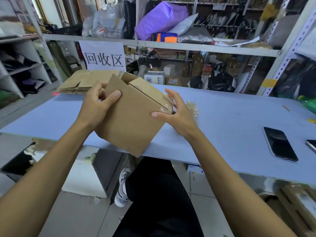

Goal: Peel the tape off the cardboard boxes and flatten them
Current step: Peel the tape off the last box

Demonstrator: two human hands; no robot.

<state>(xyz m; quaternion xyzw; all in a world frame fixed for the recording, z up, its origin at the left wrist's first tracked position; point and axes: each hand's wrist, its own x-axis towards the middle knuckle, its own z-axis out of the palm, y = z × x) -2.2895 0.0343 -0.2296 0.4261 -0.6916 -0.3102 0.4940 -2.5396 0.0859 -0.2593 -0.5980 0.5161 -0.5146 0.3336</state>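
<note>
1. You are holding a small brown cardboard box (131, 115) tilted above the near edge of the pale blue counter (222, 120), with its taped seam facing up and away from you.
2. Your left hand (97, 103) grips the box's upper left edge: the thumb lies flat on the near face and the other fingers curl round behind. Keep that grip firm so the box does not twist when you pull.
3. Your right hand (174, 110) sits at the right corner. Its thumb presses on the near face just below the strip of clear tape (164, 105), and its other fingers are spread loosely behind that corner; whether they touch the tape cannot be told.
4. To do this step well, work a fingernail under the wrinkled tape end at that corner, pinch it, then pull low along the seam, not straight up, so the tape comes off in one piece.
5. The far flaps look partly open already; once the seam is free, the box should fold flat.
6. A stack of flattened brown cardboard (80, 84) lies on the counter behind your left hand, and a crumpled wad of clear tape (192, 106) lies just beyond your right.
</note>
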